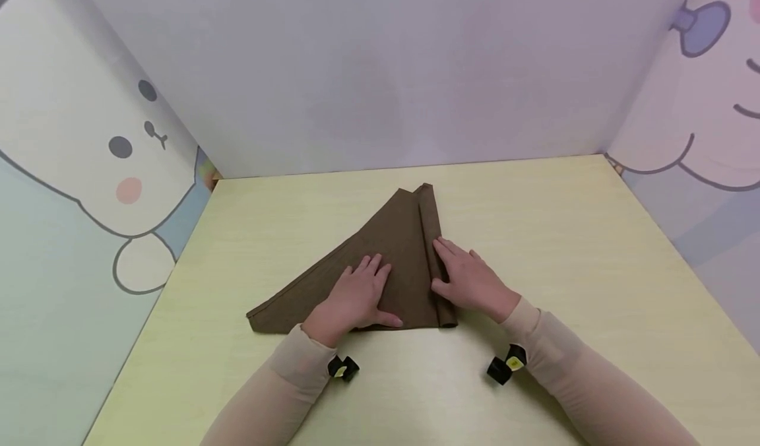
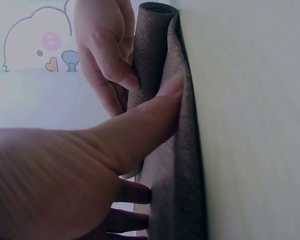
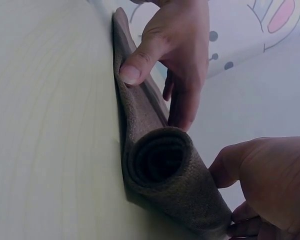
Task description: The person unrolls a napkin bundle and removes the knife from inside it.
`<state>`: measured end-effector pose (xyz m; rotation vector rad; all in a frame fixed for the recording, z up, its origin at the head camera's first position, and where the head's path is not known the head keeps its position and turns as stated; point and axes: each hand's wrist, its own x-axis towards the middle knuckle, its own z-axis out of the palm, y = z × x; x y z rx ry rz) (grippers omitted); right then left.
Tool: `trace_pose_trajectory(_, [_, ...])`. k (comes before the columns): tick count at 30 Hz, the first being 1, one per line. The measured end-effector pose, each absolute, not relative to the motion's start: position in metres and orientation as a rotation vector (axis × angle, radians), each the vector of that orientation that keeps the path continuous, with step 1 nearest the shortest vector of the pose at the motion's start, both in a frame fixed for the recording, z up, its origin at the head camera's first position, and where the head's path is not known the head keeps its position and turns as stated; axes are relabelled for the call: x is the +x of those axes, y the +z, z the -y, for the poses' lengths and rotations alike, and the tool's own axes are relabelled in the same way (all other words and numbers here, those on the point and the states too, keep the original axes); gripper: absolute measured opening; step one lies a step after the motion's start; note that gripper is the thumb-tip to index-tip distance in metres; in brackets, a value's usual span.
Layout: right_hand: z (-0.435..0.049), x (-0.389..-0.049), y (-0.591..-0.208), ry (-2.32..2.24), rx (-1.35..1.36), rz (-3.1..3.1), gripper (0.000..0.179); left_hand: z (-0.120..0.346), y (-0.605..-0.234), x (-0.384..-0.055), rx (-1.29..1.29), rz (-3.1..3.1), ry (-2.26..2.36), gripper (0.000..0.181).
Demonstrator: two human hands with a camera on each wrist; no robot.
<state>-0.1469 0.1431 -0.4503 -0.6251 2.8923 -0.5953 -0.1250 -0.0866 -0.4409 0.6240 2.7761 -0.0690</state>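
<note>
A brown cloth lies on the table, folded to a rough triangle with its long point at the left. Its right edge is wound into a narrow roll, whose open end shows spiral layers in the right wrist view. My left hand rests on the flat part, fingers spread and pointing away from me, the thumb along the near edge. On the roll's right side lies my right hand, its fingers extended against it and the thumb touching it nearer to me. Neither hand is curled round the cloth.
The pale wood-grain table meets a plain whitish wall at the back. Side panels with cartoon animals stand left and right. Small black devices are strapped at both wrists, over light sleeves.
</note>
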Motion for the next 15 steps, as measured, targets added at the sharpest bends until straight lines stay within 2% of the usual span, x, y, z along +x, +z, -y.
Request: trace_pose_trajectory(15, [-0.1428, -0.1456, -0.4477, -0.608, -0.646, -2.879, 0.071, 0.0960, -0.4331, -0.1256, 0.602, -2.766, -0.042, 0.113])
